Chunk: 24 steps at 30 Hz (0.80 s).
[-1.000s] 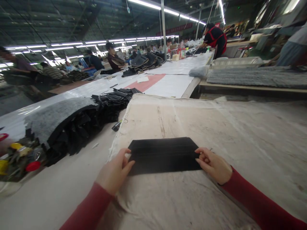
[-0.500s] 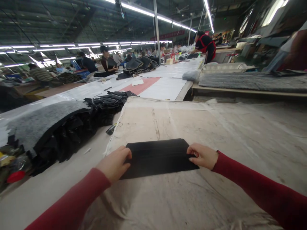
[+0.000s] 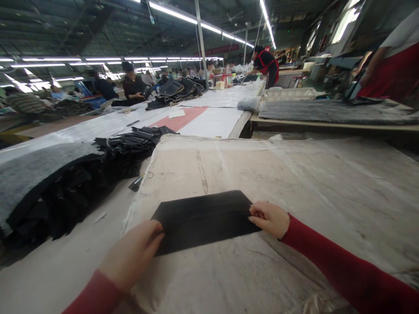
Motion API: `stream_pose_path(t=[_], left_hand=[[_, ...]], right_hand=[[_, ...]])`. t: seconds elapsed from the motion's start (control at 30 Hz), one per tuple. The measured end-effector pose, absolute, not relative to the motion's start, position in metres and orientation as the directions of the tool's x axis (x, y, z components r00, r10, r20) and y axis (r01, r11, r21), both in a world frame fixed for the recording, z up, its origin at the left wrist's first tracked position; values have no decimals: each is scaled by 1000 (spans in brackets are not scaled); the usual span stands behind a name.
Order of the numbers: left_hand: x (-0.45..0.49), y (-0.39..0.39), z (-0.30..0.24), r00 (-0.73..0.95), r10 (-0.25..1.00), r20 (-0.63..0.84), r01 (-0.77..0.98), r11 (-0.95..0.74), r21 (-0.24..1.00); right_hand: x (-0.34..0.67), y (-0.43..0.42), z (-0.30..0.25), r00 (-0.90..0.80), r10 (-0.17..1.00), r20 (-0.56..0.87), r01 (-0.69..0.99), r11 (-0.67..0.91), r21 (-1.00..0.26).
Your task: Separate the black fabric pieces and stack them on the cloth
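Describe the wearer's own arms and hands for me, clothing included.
The left sleeve and right sleeve are plain dark red, fairly close-fitting, and reach about to the wrists. No markings show on them. The left hand, slightly blurred, and right hand are bare, without gloves.

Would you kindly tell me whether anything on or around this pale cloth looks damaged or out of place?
The pale cloth looks soiled: dark streaks mark it beyond the black piece, and its near part is wrinkled. The piece itself, held between the left hand and right hand, shows no obvious damage.
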<state>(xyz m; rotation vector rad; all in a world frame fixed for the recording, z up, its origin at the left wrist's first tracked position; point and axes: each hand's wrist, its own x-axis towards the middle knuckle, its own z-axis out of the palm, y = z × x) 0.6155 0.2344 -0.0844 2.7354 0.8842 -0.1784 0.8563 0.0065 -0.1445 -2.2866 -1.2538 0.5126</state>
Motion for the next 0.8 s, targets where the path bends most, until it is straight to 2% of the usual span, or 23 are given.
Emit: stream_pose_path(t=[0.07,0.13,0.33,0.4,0.5,0.63,0.8], left_hand=[[610,234,-87,810,561,-172,586,-773,242],[606,237,-87,798,577,-173,601,-744,291],[613,252,-85,784,598,-168,595,-646,478],[618,255,-86,774,608,-175,598,-614,515],[623,253,-89,767,611,-197,609,-595,525],[625,250,-93,758,616,-217,630,-602,492],[628,251,-95,753,635,-172,638,-643,423]], right_hand=[[855,3,-145,516,856,-28,686,-433,-584],[854,1,-146,521,853,-27,652,-418,-632],[861,1,-149,528,826,-199,302,-401,-865],[864,1,-146,516,824,-235,188,-376,-907],[866,-1,-143,490,835,-252,116,-348,-930],[868,-1,-147,479,816,-324,135,-434,-891],[872,7,-153,597,767,-235,441,-559,-702]])
